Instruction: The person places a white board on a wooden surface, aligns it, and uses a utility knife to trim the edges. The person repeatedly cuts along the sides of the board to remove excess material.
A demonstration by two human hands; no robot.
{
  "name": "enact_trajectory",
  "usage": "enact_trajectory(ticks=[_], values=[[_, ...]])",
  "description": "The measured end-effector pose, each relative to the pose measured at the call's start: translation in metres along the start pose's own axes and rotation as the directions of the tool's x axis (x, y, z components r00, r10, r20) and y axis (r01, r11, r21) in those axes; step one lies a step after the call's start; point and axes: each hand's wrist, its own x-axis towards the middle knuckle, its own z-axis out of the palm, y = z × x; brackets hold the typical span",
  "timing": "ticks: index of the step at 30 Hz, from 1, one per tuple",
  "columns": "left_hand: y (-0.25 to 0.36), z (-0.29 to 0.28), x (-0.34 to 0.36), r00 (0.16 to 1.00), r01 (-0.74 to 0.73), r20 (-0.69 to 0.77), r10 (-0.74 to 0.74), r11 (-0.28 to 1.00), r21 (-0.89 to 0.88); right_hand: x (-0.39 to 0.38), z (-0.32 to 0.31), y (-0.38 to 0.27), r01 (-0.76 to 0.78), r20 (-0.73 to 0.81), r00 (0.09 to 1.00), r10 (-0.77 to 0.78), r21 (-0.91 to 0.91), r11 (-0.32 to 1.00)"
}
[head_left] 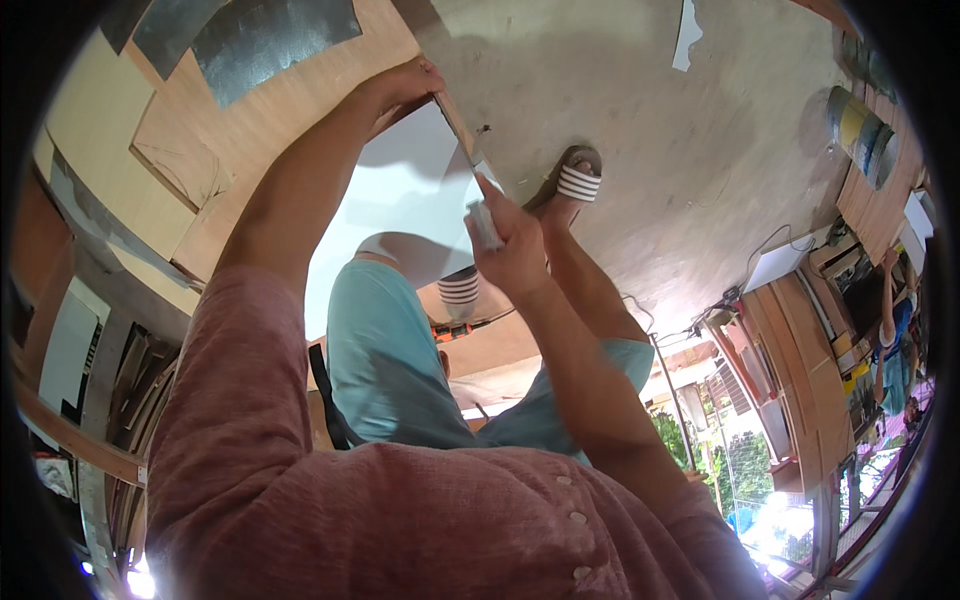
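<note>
My left hand (405, 82) is closed over the far corner of a white panel (400, 185), which has a narrow wood-coloured edge on its right side. My right hand (512, 245) grips a small grey tool (484, 224) right beside that edge. Most of the tool is covered by my fingers, so its exact kind is not visible. The panel lies against my bent left leg, and part of its near side is hidden behind the knee.
Plywood sheets (265, 150) with dark grey pieces (275, 45) on them lie at the left. An orange-and-black tool (452, 332) rests between my legs. My sandalled foot (575, 180) stands on the concrete floor (690, 180). Boards (800, 370) and another person (893, 340) are at far right.
</note>
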Motion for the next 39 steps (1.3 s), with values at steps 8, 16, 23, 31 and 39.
enact_trajectory(ticks=[8, 16, 23, 31, 39], values=[[0.001, 0.005, 0.009, 0.982, 0.117, -0.166, -0.09, 0.979, 0.165, 0.003, 0.005, 0.014, 0.009, 0.01, 1.0, -0.009, -0.004, 1.0], [0.034, -0.043, -0.01, 0.998, 0.041, 0.03, -0.052, 0.954, 0.296, -0.005, 0.005, 0.026, -0.335, 0.05, 0.941, 0.333, 0.243, 0.91], [0.034, -0.044, -0.003, 0.985, -0.173, 0.056, 0.164, 0.921, 0.35, 0.014, 0.0, -0.008, -0.323, 0.069, 0.946, 0.318, 0.086, 0.942], [0.048, -0.037, 0.001, 0.964, -0.257, 0.194, 0.179, 0.804, 0.536, 0.019, 0.01, -0.01, -0.367, 0.011, 0.929, 0.369, 0.138, 0.92], [0.037, -0.052, -0.007, 0.91, -0.399, 0.063, 0.41, 0.825, 0.401, 0.028, -0.01, -0.02, -0.046, -0.019, 0.999, 0.045, -0.023, 0.999]])
